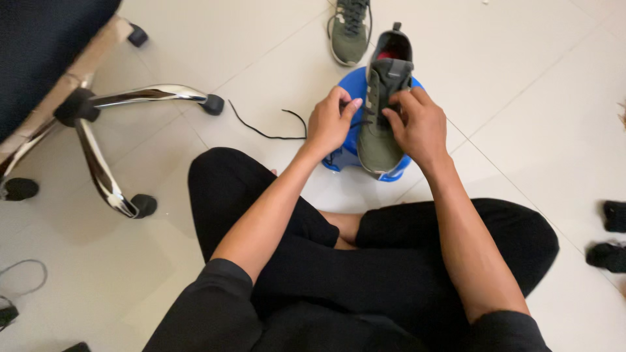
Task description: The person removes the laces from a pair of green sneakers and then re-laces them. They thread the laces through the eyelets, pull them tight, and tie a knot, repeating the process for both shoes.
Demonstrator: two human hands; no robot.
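Crossed legs in black trousers (365,261) fill the near field. Olive sneaker (383,111) sits at 12 o'clock on a blue stool (355,88), long axis 6-to-12, toe toward the person. Both hands flank its lacing. Left hand (331,124), at its 9 o'clock, pinches the black lace (267,133). Right hand (420,124), at 3 o'clock, grips the upper; equally near. Second sneaker (349,29) lies beyond.

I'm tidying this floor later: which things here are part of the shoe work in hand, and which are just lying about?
In hand: left hand, right hand, green shoe, its lace, blue stool.

Lying about: second green shoe, office chair base, black items.
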